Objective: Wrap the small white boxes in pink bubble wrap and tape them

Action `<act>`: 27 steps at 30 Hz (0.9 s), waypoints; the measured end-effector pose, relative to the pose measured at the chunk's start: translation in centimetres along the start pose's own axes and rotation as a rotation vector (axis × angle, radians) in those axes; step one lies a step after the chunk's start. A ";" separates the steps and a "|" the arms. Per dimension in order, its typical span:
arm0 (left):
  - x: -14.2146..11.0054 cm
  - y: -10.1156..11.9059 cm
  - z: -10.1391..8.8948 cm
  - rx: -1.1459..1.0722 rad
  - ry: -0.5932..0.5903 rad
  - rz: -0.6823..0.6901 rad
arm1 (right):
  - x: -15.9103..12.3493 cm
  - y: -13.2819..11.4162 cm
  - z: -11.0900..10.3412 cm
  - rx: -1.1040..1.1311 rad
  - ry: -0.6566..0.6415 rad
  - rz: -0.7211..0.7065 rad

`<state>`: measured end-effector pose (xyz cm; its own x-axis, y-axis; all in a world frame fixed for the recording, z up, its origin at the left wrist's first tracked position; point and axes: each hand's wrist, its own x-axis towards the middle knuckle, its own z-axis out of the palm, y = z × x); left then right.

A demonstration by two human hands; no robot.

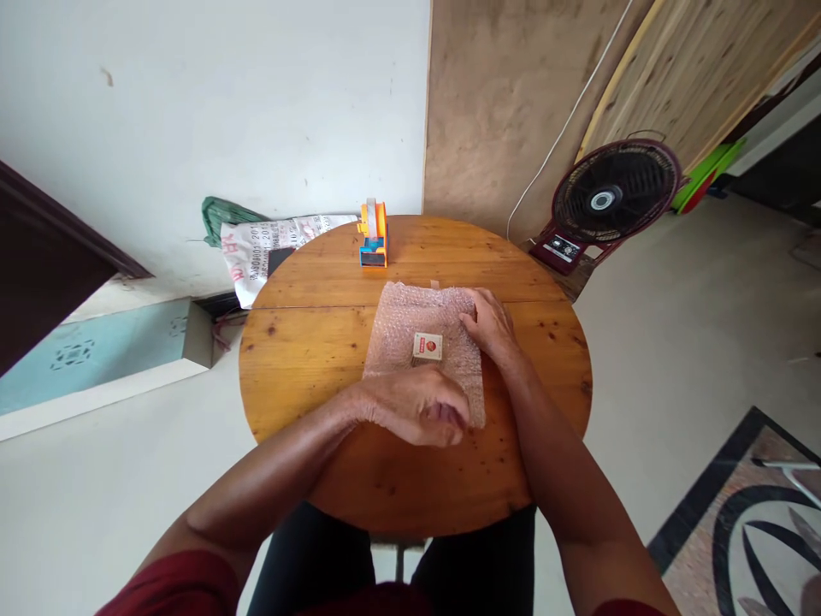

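A sheet of bubble wrap (401,321) lies on the round wooden table (308,342). On the middle of the sheet rests a small white box (428,346) with a red label and a round red mark. My right hand (491,323) is at the sheet's upper right edge, with thumb and fingers closed on that edge. Across the sheet's lower part reaches my left hand (416,406), its fingers curled inward above the lower right corner. What lies inside those curled fingers is hidden, and the hand covers the sheet's near edge in part.
An orange and blue tape dispenser (374,235) stands at the table's far edge. A dark red fan (612,197) is beyond the table on the right, near a white cable (570,115). Behind the table at left, a printed white sack (247,257) leans by the wall.
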<state>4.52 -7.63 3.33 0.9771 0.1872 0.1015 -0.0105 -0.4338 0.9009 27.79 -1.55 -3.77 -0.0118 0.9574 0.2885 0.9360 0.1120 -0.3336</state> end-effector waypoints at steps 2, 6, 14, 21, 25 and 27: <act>-0.1 0.2 -0.2 -0.001 0.250 -0.017 | 0.0 0.1 0.1 0.015 0.005 -0.005; -0.4 -0.1 -1.4 0.109 0.833 -0.083 | -0.1 0.3 0.2 0.028 0.014 -0.015; 0.0 -4.1 -3.2 -0.129 1.057 -0.232 | -0.1 -0.3 0.0 -0.018 -0.011 0.003; 1.3 -6.5 -2.4 -0.391 1.069 -0.335 | -0.2 -0.6 -0.2 -0.062 -0.023 0.016; 1.1 -6.6 -2.2 -0.242 1.177 -0.313 | -0.2 -0.9 -0.5 -0.055 -0.032 0.011; 0.8 -6.4 -2.2 -0.037 1.214 -0.249 | -0.2 -1.0 -0.6 -0.058 -0.039 0.016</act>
<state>4.92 -2.77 -1.45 0.1242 0.9644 0.2334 0.1215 -0.2483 0.9611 27.09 -1.98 -2.96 -0.0090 0.9687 0.2481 0.9550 0.0819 -0.2851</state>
